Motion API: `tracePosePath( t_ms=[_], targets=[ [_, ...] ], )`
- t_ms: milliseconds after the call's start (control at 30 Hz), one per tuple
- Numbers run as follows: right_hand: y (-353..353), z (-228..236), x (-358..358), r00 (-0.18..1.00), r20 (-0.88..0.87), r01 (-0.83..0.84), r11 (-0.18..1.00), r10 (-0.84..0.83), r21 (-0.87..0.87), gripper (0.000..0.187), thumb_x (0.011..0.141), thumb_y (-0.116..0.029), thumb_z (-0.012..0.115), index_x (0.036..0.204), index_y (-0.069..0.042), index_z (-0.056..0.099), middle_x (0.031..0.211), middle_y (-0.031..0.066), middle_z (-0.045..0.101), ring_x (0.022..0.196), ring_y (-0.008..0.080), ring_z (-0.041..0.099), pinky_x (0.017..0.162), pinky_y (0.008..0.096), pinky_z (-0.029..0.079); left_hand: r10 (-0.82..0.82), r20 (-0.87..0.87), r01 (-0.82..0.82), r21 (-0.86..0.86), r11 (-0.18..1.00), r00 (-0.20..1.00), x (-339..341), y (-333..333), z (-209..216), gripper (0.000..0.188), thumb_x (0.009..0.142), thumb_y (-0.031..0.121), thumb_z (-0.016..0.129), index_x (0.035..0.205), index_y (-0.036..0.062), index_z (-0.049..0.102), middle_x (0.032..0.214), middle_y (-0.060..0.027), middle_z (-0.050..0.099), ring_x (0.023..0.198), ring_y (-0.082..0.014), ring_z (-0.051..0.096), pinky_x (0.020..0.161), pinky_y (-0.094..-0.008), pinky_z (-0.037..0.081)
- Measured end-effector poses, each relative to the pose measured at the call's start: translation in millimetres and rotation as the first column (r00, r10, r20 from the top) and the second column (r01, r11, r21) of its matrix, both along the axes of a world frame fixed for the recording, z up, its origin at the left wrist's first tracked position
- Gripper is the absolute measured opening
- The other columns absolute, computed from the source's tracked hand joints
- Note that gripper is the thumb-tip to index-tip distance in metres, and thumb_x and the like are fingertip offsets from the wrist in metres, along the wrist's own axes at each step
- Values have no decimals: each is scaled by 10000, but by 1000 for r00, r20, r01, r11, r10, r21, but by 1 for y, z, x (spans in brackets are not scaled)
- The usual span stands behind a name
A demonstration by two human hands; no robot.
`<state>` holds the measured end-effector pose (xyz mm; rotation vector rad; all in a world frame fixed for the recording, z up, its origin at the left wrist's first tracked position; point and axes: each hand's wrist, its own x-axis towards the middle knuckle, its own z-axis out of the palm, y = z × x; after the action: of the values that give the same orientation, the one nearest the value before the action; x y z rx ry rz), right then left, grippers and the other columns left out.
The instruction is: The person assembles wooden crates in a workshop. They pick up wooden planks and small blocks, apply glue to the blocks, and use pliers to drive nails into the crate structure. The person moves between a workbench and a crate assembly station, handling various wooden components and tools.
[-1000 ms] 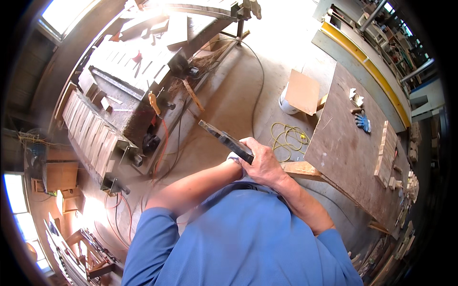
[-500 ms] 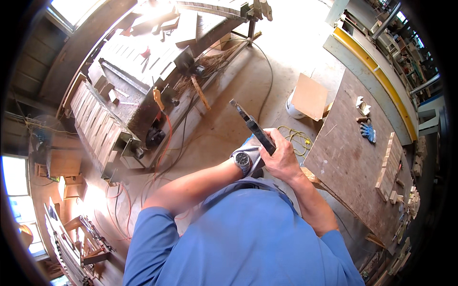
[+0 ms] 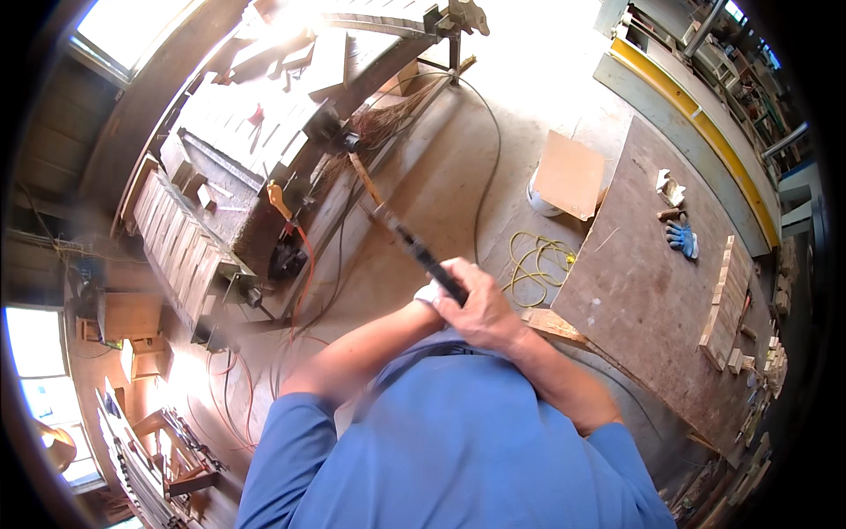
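My right hand point(image 3: 485, 307) is wrapped round the black handle of a long, narrow tool point(image 3: 418, 250). The tool slants away to the upper left in front of my chest, its thin far end blurred. I cannot make out its exact kind. Close behind the right hand is my left hand point(image 3: 428, 292), with something whitish showing at its wrist. Its fingers are hidden by the right hand, so whether they touch the tool cannot be seen.
A brown worktable point(image 3: 617, 264) at right carries a blue glove point(image 3: 681, 239) and a slatted wood panel point(image 3: 723, 300). Cardboard point(image 3: 570, 175) covers a white bucket point(image 3: 539, 199). A yellow cord point(image 3: 529, 273) lies on the floor. At left stands a machine point(image 3: 225, 189) with wood strips and an orange hose point(image 3: 308, 264).
Both hands have shifted left and slightly down, and the tool now leans further left. The left wrist's watch has gone out of sight.
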<state>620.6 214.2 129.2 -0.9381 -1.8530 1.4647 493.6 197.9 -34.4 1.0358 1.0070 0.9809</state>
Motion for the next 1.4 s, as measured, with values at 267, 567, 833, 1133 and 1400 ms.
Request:
tracePosePath(
  t_ms=[267, 567, 833, 1133, 1400],
  targets=[
    [34, -26, 24, 988, -86, -152, 868, 127, -472, 247, 950, -145, 736, 1142, -26, 636, 890, 1, 658, 773, 84, 622, 694, 271, 525, -228, -874, 237, -134, 962, 430, -58, -27, 36, 338, 894, 265, 688, 1152, 49, 716, 1180, -202, 708, 1085, -372, 673, 946, -467, 534],
    [135, -41, -38, 989, 75, -61, 806, 129, -589, 420, 903, -248, 810, 1188, 35, 686, 845, 32, 657, 670, 105, 633, 624, 282, 557, -12, -838, -90, -73, 993, 545, -155, 32, 35, 453, 904, 308, 737, 1292, 79, 703, 1230, -158, 720, 1132, -323, 698, 1010, -418, 533],
    [240, -35, -128, 973, 206, 33, 817, 107, -576, 321, 978, -164, 697, 1216, 49, 661, 912, 91, 718, 712, 143, 660, 675, 307, 554, 186, -833, -149, 126, 981, 522, -243, 139, 71, 415, 916, 321, 724, 1264, 95, 711, 1214, -173, 712, 1126, -361, 680, 990, -442, 537],
    [339, -45, -217, 921, 336, 25, 831, 196, -556, 248, 1003, -218, 678, 1083, 17, 663, 977, 101, 717, 838, 164, 704, 769, 325, 562, 588, -728, -433, 431, 792, 353, -317, 206, 81, 384, 904, 266, 755, 1239, 85, 706, 1191, -157, 706, 1093, -358, 669, 968, -455, 536],
    [465, -81, -299, 636, 563, -376, 849, 528, -371, 263, 945, -261, 692, 904, -1, 678, 789, 80, 697, 781, 163, 632, 772, 351, 503, 774, -611, -578, 696, 426, -166, -378, 280, 68, 345, 912, 161, 720, 1239, 56, 684, 1075, -156, 697, 1025, -365, 637, 935, -473, 514]
  ],
)
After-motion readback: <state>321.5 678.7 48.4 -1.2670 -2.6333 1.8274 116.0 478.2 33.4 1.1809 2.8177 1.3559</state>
